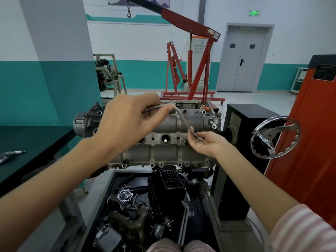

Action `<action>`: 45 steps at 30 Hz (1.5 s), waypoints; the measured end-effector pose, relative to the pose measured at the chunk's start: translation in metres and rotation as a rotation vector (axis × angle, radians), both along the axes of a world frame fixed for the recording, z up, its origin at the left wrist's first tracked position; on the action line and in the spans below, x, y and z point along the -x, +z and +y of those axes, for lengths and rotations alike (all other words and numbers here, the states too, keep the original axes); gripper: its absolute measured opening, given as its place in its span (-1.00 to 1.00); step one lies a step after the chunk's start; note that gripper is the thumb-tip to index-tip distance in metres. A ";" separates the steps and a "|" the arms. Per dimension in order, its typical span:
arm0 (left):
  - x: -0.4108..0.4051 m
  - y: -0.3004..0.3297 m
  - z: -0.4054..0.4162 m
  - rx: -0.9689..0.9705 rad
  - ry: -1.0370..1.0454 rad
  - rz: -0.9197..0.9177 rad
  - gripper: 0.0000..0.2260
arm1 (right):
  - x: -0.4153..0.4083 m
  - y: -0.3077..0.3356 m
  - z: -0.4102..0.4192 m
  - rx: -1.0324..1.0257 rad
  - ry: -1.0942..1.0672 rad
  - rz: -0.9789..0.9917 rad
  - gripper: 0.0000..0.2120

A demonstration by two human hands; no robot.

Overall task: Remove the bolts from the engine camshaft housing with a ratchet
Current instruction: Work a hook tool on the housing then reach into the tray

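Note:
The grey aluminium camshaft housing (163, 151) lies across an engine stand in front of me, with bolt holes along its edges and open round wells down its middle. My left hand (127, 120) grips the knurled handle of a bent metal wrench (183, 120) above the housing's left half. The tool's shaft slopes down to the right. My right hand (203, 142), palm up, pinches the tool's lower tip where it meets a small bolt (200, 138) near the housing's right end.
A black tray (116, 188) of engine parts sits below the housing. A chrome handwheel (274, 137) and black pedestal (241, 124) stand to the right, a dark table (36, 142) to the left. Red engine cranes (200, 60) stand behind.

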State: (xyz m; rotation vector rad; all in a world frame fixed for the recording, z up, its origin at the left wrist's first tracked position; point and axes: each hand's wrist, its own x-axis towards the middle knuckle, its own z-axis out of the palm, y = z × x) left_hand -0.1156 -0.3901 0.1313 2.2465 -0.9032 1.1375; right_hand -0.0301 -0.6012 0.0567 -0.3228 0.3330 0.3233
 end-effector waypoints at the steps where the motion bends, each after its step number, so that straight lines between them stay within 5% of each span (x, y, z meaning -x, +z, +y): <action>1: -0.001 0.003 0.003 0.007 0.006 0.007 -0.61 | -0.001 0.000 0.000 0.013 0.002 -0.004 -0.81; 10: 0.002 0.019 0.021 0.105 0.033 -0.034 -0.64 | -0.006 -0.004 0.006 0.154 0.079 -0.016 -0.80; 18: 0.002 0.022 0.001 -0.025 0.057 -0.059 -0.64 | -0.009 -0.010 0.002 0.175 0.094 -0.016 -0.82; 35: -0.016 0.025 0.030 0.195 0.062 -0.015 -0.58 | -0.016 0.000 0.003 0.168 0.055 0.042 -0.90; 40: -0.029 0.027 0.046 0.229 0.133 0.052 -0.45 | -0.014 0.005 0.008 0.224 0.085 0.066 -0.75; 45: -0.032 0.033 0.060 0.332 0.034 0.171 -0.54 | -0.013 -0.002 0.013 0.310 0.016 0.091 -0.70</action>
